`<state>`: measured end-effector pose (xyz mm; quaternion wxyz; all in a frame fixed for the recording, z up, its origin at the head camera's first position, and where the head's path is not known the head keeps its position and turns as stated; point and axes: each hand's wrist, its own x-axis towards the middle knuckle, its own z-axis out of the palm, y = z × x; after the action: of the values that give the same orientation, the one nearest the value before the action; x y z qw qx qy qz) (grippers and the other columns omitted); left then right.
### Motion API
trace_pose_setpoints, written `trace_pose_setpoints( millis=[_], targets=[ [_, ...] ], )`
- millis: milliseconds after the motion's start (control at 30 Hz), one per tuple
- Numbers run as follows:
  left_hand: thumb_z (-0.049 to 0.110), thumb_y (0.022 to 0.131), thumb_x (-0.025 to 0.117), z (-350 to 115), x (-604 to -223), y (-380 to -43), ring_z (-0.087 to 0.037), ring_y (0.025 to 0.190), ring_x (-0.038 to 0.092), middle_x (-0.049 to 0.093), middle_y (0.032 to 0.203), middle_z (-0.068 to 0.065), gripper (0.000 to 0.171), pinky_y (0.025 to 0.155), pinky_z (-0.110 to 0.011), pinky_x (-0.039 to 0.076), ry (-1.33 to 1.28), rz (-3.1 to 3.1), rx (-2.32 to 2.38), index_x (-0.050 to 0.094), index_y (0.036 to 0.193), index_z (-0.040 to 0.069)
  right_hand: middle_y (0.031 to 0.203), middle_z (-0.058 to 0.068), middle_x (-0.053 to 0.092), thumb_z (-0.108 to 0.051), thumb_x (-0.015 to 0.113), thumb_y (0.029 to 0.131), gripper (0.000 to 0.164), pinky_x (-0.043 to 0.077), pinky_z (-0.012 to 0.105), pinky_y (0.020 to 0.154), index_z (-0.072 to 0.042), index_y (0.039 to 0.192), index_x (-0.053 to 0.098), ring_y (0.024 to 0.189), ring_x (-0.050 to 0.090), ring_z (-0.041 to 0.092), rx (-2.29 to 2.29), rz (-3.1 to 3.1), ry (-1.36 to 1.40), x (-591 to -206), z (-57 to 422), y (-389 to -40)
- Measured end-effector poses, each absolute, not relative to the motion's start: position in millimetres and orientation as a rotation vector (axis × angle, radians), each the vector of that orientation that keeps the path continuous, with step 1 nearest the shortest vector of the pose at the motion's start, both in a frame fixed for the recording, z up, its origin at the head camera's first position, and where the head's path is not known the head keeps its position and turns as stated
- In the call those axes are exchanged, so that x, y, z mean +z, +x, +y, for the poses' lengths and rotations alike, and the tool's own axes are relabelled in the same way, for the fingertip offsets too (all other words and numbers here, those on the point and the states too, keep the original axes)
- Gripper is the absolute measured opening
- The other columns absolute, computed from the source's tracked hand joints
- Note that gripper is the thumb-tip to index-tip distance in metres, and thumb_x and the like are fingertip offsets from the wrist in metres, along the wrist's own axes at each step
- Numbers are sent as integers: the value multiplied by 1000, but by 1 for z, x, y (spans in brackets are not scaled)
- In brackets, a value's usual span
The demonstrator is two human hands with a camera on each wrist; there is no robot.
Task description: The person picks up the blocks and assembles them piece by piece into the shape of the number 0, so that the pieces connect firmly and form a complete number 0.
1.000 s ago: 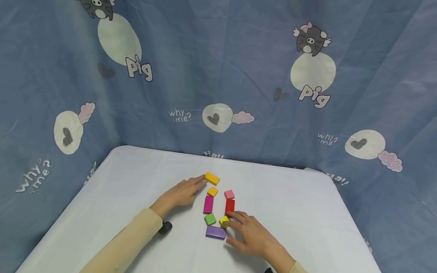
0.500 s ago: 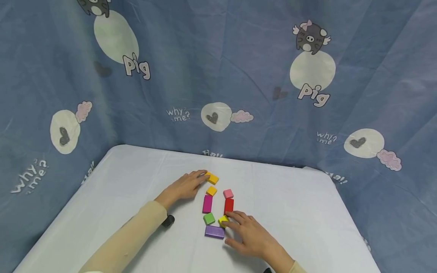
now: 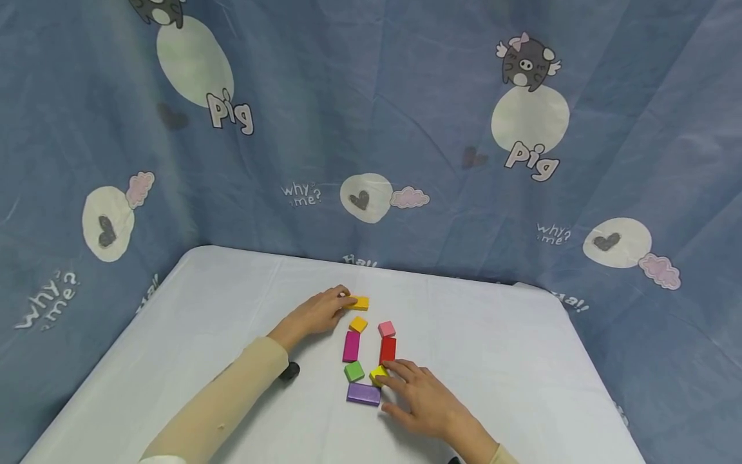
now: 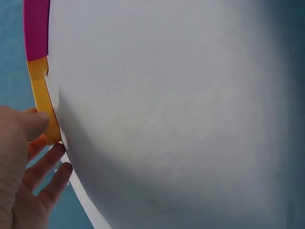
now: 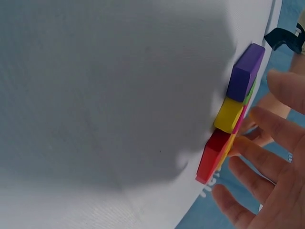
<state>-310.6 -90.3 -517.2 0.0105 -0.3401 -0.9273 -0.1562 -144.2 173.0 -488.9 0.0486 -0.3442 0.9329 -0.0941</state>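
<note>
At the far end of a ring of coloured blocks, my left hand point(image 3: 315, 312) pinches a long orange block point(image 3: 362, 303) between thumb and fingers. In the left wrist view the thumb lies on that orange block point(image 4: 44, 98). Just nearer sits a small orange block point(image 3: 359, 324), then a magenta block point(image 3: 351, 347), a green block point(image 3: 354, 371) and a purple block point(image 3: 364, 394). My right hand point(image 3: 426, 403) rests with spread, relaxed fingers by the yellow block point(image 3: 377, 374) and the red block point(image 3: 388, 349); whether the fingertips touch them I cannot tell. A pink block point(image 3: 386, 328) adjoins the red one.
The blocks lie on a white-covered table point(image 3: 510, 348). Behind it hangs a blue printed curtain point(image 3: 440, 129). A black wrist device point(image 3: 291, 371) shows under the left sleeve.
My left hand has moved slightly in over the long orange block and taken hold of it. That block has turned to lie more sideways. The right hand keeps its place.
</note>
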Motion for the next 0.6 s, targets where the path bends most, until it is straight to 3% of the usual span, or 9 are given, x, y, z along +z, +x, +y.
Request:
trace_pose_setpoints(
  millis=[200,600],
  targets=[
    [11,94,67,-88,-518,-312,-17,98,60,58,114,-5,27,89,-32,51,-1006,-2873,-566,69,121,12,147,2,45,-45,55,98,46,44,51,100,-26,140,55,133,41,24,-258,2825,-1031,-491,174,-145],
    [7,92,68,-81,-515,-316,-19,97,60,61,107,-6,28,91,-35,51,-1035,-2886,-619,72,119,10,146,2,46,-45,56,97,45,45,51,97,-28,139,56,132,43,24,-250,2855,-1063,-493,175,-142]
  ],
)
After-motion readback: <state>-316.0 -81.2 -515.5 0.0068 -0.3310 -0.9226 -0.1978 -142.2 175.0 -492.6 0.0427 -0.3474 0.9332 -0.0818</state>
